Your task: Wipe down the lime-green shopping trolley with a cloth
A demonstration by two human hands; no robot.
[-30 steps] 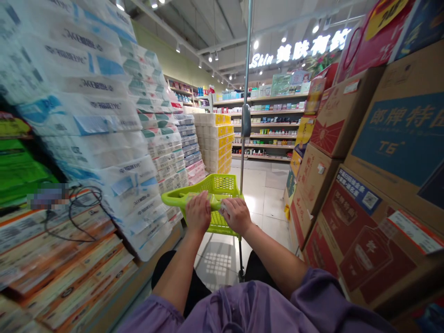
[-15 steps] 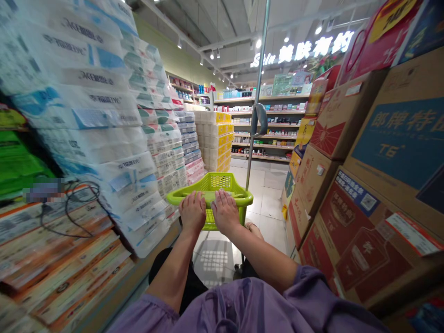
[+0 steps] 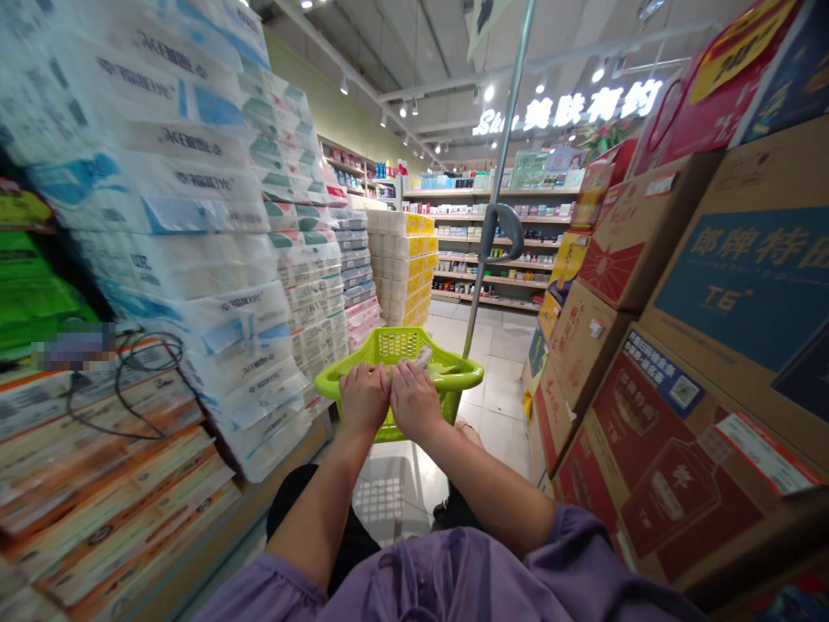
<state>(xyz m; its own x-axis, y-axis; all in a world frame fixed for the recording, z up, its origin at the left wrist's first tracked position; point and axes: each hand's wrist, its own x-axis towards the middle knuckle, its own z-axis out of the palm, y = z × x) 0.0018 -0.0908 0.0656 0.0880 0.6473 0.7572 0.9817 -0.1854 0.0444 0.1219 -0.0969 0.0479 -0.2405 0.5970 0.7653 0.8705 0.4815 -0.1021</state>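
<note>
A lime-green shopping cart (image 3: 465, 379) with a perforated plastic basket is straight ahead of me. My left hand (image 3: 363, 396) curls over the near rim of the basket, left of its middle. Close beside it, my right hand (image 3: 415, 397) wraps round the same rim, the two hands almost touching. Just beyond the right fingers a small pale, crumpled-looking item (image 3: 424, 355) shows; I cannot make out what it is. A metal pole (image 3: 487, 259) with a grey loop handle (image 3: 502, 233) rises at the cart's right side, tilted to the right.
Tall stacks of wrapped tissue packs (image 3: 213, 216) line the left. Cardboard cartons (image 3: 680, 415) are piled on the right. Between them runs a tiled aisle (image 3: 483, 393) to stocked shelves (image 3: 498, 246). Orange-white boxes (image 3: 123, 510) and a black cable (image 3: 123, 389) lie at left.
My hands have drawn closer together, and their fingers now curl round the rim where they lay flatter. The cart's pole leans more to the right in view, and the pale item has come into view.
</note>
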